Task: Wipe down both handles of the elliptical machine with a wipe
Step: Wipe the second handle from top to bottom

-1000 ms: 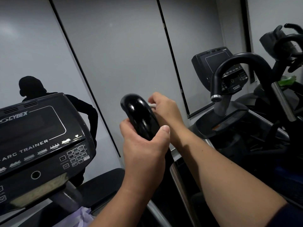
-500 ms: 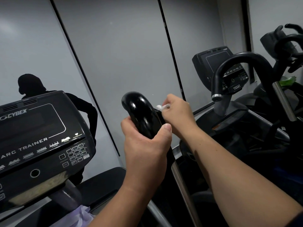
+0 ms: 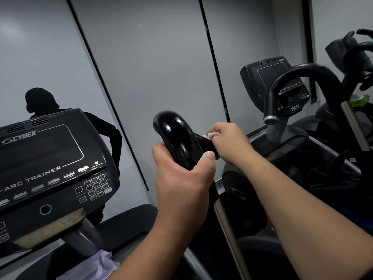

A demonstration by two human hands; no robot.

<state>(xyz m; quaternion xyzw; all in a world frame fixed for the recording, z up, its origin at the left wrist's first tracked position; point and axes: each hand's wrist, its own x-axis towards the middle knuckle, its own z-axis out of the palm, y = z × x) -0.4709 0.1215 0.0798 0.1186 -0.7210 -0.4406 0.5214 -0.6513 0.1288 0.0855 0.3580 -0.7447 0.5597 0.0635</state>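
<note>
A glossy black curved handle [image 3: 175, 136] of the elliptical rises in the middle of the view. My left hand [image 3: 181, 182] is wrapped around its stem just below the bend. My right hand [image 3: 232, 142] sits behind and to the right of the handle, pinching a small white wipe [image 3: 212, 135] against the handle's far side. Most of the wipe is hidden in my fingers. The machine's black console [image 3: 52, 170] stands at the left.
A second machine with a black looped handle [image 3: 298, 77] and its console [image 3: 276, 77] stands to the right. More dark equipment [image 3: 355, 49] fills the far right. A purple cloth [image 3: 96, 265] lies below the console. Grey wall panels are straight ahead.
My right hand has slid to the right and down along the far side of the handle, and the white wipe now shows. My left hand keeps its hold.
</note>
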